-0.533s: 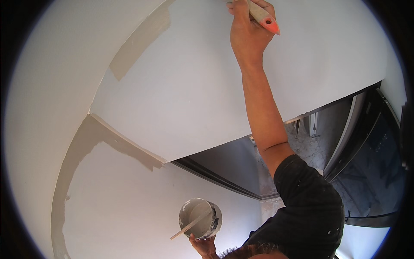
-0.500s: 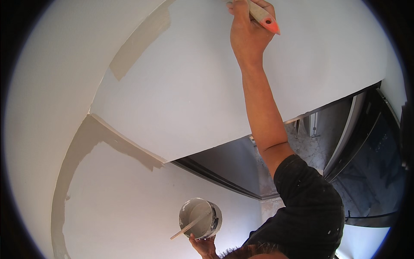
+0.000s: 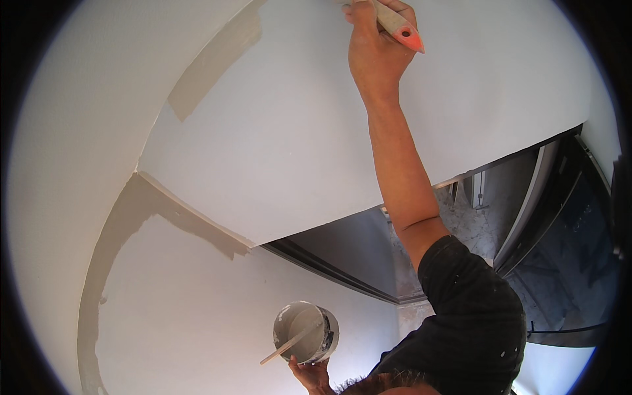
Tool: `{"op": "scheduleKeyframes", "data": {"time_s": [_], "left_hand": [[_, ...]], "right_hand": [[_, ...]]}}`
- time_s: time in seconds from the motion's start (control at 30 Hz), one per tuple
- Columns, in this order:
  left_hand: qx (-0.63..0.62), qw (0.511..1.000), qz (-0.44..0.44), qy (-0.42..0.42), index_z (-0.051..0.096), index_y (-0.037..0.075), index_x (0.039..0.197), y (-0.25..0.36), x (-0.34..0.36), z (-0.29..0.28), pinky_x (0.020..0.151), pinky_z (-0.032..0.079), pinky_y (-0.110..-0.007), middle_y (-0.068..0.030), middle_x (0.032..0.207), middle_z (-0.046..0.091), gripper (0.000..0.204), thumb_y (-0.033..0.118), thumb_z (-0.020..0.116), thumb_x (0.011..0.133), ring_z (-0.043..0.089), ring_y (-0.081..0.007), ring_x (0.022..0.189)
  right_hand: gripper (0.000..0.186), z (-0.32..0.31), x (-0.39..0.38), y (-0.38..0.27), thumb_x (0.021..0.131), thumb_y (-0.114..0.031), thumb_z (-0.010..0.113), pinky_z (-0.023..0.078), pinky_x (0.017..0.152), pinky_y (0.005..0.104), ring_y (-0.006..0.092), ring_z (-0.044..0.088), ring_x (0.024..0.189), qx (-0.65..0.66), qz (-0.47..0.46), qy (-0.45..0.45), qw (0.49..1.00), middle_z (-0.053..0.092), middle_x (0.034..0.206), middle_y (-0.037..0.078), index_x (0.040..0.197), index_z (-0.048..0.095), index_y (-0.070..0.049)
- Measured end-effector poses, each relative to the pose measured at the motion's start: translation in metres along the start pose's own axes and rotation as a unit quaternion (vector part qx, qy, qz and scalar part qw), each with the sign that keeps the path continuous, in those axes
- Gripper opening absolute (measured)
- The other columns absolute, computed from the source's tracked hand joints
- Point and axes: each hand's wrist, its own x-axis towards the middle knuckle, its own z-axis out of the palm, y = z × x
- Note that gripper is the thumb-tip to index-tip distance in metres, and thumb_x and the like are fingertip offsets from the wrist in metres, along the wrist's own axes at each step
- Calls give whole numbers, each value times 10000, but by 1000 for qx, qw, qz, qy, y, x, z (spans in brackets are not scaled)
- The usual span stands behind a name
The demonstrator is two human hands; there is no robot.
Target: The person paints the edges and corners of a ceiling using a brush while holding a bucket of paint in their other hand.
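Cut off at the top edge: brush (image 3: 398,25) head, only the wooden handle with orange tip showing, right hand (image 3: 375,52) closing round it against the smooth white ceiling (image 3: 296,131). Below the ceiling, left hand (image 3: 309,375), partly hidden, gripping a round paint-smeared bucket (image 3: 306,332) with a stick (image 3: 289,345) inside.

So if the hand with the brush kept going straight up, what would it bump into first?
Probably the white ceiling. The right hand holds a paintbrush raised up against it, with nothing showing in between. The brush's bristles run out of the picture, so whether they already touch it is hard to tell.
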Motion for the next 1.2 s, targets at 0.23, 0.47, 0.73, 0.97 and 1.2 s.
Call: {"op": "scheduleKeyframes", "data": {"time_s": [0.23,0.47,0.73,0.97,1.2], "left_hand": [[-2,1000,0,6,529,13,1377,0,-1,3,881,626,-498,-172,1315,642,749,437,767,807,686,-343,1104],[9,1000,4,-5,512,23,1393,-1,1,-1,878,629,-492,-169,1324,633,766,449,767,810,680,-329,1114],[26,1000,2,15,394,116,1503,-3,7,-5,771,643,-526,-163,1453,511,819,526,661,846,634,-379,1176],[14,1000,-5,4,401,111,1496,-5,11,-14,760,650,-507,-162,1427,536,805,524,653,853,650,-373,1148],[18,1000,-2,2,397,92,1497,-6,11,-16,759,654,-502,-171,1432,536,805,518,644,860,659,-373,1137]], "right_hand": [[210,0,-4,1,1005,-152,643,530,742,286,119,591,822,-14,-8,-3,1000,645,944,77,1101,598,29],[190,1,-9,-1,1006,-154,643,521,704,282,102,565,783,-20,10,-17,1000,630,913,56,1080,598,15],[195,2,-13,0,1007,-169,649,503,661,270,88,548,744,-8,16,-19,1000,619,876,39,1077,598,6],[196,6,-16,3,1008,-176,647,507,670,273,90,556,751,-2,7,-20,1000,628,880,46,1063,605,8],[212,8,-24,7,1010,-187,650,502,665,269,86,558,749,2,5,-32,999,631,869,44,1064,605,13]]}}
